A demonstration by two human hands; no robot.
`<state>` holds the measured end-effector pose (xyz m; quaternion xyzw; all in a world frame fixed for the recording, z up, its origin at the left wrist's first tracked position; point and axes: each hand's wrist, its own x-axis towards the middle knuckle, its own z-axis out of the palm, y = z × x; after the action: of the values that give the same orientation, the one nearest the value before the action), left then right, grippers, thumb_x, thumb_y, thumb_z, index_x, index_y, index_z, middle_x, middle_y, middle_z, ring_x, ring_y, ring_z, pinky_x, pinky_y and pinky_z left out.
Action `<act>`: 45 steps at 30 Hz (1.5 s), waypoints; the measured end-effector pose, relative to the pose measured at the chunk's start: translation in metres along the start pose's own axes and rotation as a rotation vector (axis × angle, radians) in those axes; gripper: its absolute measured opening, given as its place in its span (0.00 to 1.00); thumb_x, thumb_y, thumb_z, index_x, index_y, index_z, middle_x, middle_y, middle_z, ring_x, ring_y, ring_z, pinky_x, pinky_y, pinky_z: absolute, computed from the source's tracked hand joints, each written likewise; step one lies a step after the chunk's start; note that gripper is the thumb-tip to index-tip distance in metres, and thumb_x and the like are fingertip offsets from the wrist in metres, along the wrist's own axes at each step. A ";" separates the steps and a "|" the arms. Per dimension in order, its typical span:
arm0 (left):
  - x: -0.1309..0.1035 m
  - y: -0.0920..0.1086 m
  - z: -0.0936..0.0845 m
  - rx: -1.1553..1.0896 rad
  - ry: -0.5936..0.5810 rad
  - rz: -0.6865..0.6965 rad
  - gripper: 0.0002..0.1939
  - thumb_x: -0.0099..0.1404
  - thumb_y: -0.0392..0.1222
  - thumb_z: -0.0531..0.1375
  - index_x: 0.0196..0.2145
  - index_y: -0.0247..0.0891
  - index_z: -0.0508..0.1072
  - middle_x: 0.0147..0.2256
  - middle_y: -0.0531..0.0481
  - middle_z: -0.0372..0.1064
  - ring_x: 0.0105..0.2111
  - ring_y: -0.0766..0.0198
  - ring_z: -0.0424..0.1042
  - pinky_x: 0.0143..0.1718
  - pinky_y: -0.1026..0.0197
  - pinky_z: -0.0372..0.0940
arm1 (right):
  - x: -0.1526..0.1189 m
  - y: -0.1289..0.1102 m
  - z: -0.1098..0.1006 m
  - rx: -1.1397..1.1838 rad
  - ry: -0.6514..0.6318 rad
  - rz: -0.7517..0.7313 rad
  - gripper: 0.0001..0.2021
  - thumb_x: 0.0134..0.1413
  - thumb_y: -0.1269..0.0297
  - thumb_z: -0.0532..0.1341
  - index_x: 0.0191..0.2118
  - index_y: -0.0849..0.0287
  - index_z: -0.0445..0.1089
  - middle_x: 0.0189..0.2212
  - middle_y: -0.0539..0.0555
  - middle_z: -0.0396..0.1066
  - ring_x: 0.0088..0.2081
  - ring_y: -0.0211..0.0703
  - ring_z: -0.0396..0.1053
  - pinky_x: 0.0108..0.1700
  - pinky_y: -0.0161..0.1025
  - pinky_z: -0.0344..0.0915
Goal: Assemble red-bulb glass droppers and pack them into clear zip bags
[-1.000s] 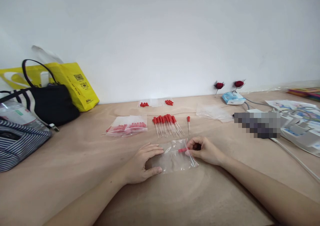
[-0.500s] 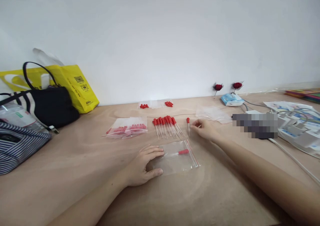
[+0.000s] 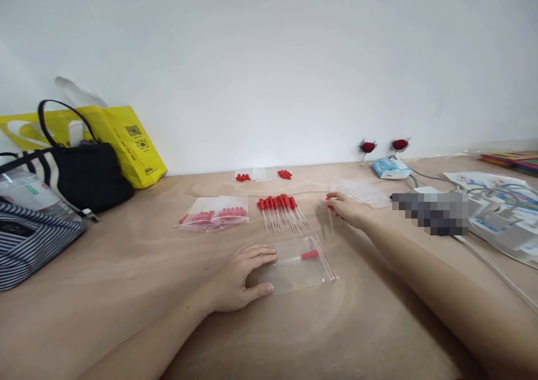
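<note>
A clear zip bag (image 3: 290, 276) lies flat in front of me with one red-bulbed dropper (image 3: 310, 254) inside. My left hand (image 3: 241, 279) lies open on the bag's left end, thumb and fingers apart. Further right, my right hand (image 3: 347, 209) is closed on the red bulb of another dropper (image 3: 330, 221), whose pale stem points down. Its bulb is mostly hidden by the fingers. Between the hands, a row of several loose droppers (image 3: 279, 212) lies fanned out, red bulbs toward the wall. To their left are filled zip bags (image 3: 216, 212) with red bulbs showing.
Against the wall lie small bags with red bulbs (image 3: 284, 174). Clear bags (image 3: 357, 189) lie behind my right hand. At the right are a blue-white pack (image 3: 392, 168), cables and a power strip (image 3: 500, 217). A yellow bag (image 3: 143, 150) and black handbag (image 3: 96, 175) stand at the left.
The single dropper that lay to the right of the row is now in my right hand, which has shifted slightly up and right. My left hand stays on the bag.
</note>
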<state>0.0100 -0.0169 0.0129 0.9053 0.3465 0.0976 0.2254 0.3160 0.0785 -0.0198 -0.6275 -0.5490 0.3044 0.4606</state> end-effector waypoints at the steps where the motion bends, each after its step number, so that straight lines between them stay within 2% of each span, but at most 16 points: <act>1: 0.000 0.000 0.000 0.003 -0.001 -0.001 0.24 0.59 0.50 0.55 0.52 0.44 0.61 0.54 0.48 0.58 0.55 0.56 0.54 0.57 0.47 0.46 | -0.011 0.002 -0.005 0.036 0.005 0.018 0.09 0.45 0.62 0.54 0.35 0.56 0.63 0.17 0.48 0.62 0.17 0.37 0.60 0.20 0.35 0.55; 3: 0.001 0.000 0.000 0.010 0.005 0.001 0.24 0.59 0.50 0.55 0.52 0.43 0.61 0.54 0.48 0.58 0.55 0.56 0.55 0.57 0.47 0.46 | -0.033 0.006 -0.011 0.111 0.018 0.047 0.11 0.46 0.60 0.53 0.38 0.55 0.60 0.17 0.46 0.60 0.17 0.36 0.60 0.19 0.34 0.55; 5: 0.001 0.000 0.001 0.014 0.016 0.010 0.24 0.59 0.51 0.55 0.52 0.43 0.62 0.54 0.48 0.58 0.55 0.56 0.55 0.57 0.47 0.47 | -0.052 0.009 -0.012 0.303 0.063 0.065 0.13 0.45 0.59 0.54 0.39 0.55 0.58 0.16 0.43 0.57 0.16 0.35 0.58 0.18 0.34 0.55; 8: 0.002 -0.002 0.002 0.018 0.019 0.014 0.24 0.59 0.51 0.55 0.52 0.43 0.62 0.54 0.48 0.58 0.55 0.56 0.54 0.56 0.47 0.48 | -0.071 0.010 -0.008 0.486 0.102 0.069 0.18 0.43 0.56 0.58 0.41 0.54 0.56 0.20 0.43 0.59 0.18 0.34 0.59 0.19 0.33 0.57; 12: 0.002 -0.001 0.002 0.023 0.012 0.010 0.24 0.59 0.51 0.55 0.52 0.43 0.61 0.54 0.48 0.58 0.55 0.56 0.54 0.56 0.47 0.47 | -0.082 0.004 -0.002 0.515 0.094 0.043 0.22 0.41 0.53 0.60 0.42 0.54 0.56 0.23 0.44 0.59 0.20 0.33 0.60 0.21 0.33 0.58; 17: 0.002 0.000 0.001 0.022 0.020 0.008 0.24 0.59 0.51 0.55 0.51 0.43 0.62 0.54 0.48 0.58 0.55 0.55 0.55 0.56 0.47 0.47 | -0.096 -0.009 0.004 0.613 0.065 0.060 0.21 0.41 0.52 0.61 0.40 0.53 0.55 0.25 0.44 0.58 0.21 0.32 0.62 0.23 0.33 0.61; 23: 0.001 -0.001 0.002 0.022 0.015 -0.007 0.26 0.59 0.52 0.55 0.54 0.42 0.59 0.54 0.48 0.58 0.55 0.55 0.54 0.57 0.46 0.45 | -0.116 -0.019 0.007 0.708 -0.057 0.098 0.21 0.37 0.54 0.65 0.36 0.55 0.56 0.27 0.45 0.61 0.27 0.36 0.68 0.31 0.37 0.67; 26: 0.001 -0.002 0.003 0.018 0.026 -0.004 0.26 0.59 0.51 0.55 0.53 0.43 0.59 0.54 0.48 0.58 0.55 0.55 0.54 0.57 0.47 0.46 | -0.118 -0.018 0.005 0.658 -0.185 0.069 0.20 0.37 0.55 0.66 0.33 0.56 0.56 0.26 0.45 0.64 0.26 0.34 0.68 0.30 0.35 0.66; 30: 0.001 -0.002 0.003 0.021 0.033 -0.018 0.26 0.58 0.52 0.55 0.53 0.42 0.59 0.54 0.48 0.58 0.55 0.54 0.54 0.56 0.47 0.47 | -0.115 -0.012 0.003 0.457 -0.434 0.018 0.17 0.37 0.58 0.66 0.29 0.58 0.58 0.15 0.42 0.61 0.14 0.27 0.57 0.16 0.27 0.55; 32: 0.001 -0.003 0.004 0.023 0.035 -0.018 0.26 0.58 0.52 0.55 0.53 0.42 0.60 0.54 0.48 0.58 0.55 0.54 0.54 0.56 0.48 0.48 | -0.115 -0.011 0.004 0.363 -0.491 0.010 0.16 0.35 0.58 0.67 0.27 0.59 0.61 0.14 0.42 0.60 0.13 0.26 0.53 0.13 0.26 0.50; 35: 0.001 -0.003 0.004 0.018 0.040 -0.010 0.26 0.58 0.52 0.55 0.53 0.42 0.60 0.54 0.48 0.59 0.55 0.55 0.54 0.56 0.48 0.49 | -0.115 -0.011 0.005 0.270 -0.545 0.020 0.14 0.36 0.56 0.66 0.28 0.62 0.67 0.15 0.45 0.63 0.14 0.26 0.54 0.14 0.26 0.51; 39: 0.001 -0.004 0.004 0.016 0.036 -0.001 0.26 0.58 0.51 0.56 0.52 0.41 0.60 0.53 0.47 0.59 0.55 0.55 0.54 0.57 0.48 0.47 | -0.114 -0.013 0.008 0.209 -0.541 0.030 0.13 0.38 0.56 0.64 0.27 0.62 0.70 0.13 0.45 0.62 0.15 0.28 0.56 0.16 0.27 0.54; 42: 0.002 -0.004 0.004 0.014 0.030 0.003 0.26 0.58 0.50 0.56 0.53 0.41 0.60 0.54 0.48 0.59 0.55 0.55 0.54 0.57 0.47 0.46 | -0.112 -0.012 0.014 0.189 -0.437 0.019 0.11 0.37 0.58 0.64 0.25 0.62 0.67 0.15 0.45 0.63 0.16 0.29 0.57 0.16 0.28 0.53; 45: 0.002 -0.004 0.003 0.014 0.018 -0.001 0.25 0.58 0.51 0.56 0.52 0.42 0.60 0.54 0.48 0.58 0.55 0.55 0.54 0.57 0.47 0.45 | -0.110 -0.010 0.019 0.157 -0.337 -0.029 0.10 0.40 0.59 0.63 0.28 0.61 0.66 0.21 0.48 0.67 0.19 0.31 0.60 0.18 0.29 0.55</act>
<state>0.0104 -0.0141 0.0085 0.9057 0.3498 0.1030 0.2161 0.2719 -0.0241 -0.0319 -0.5217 -0.6019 0.4407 0.4140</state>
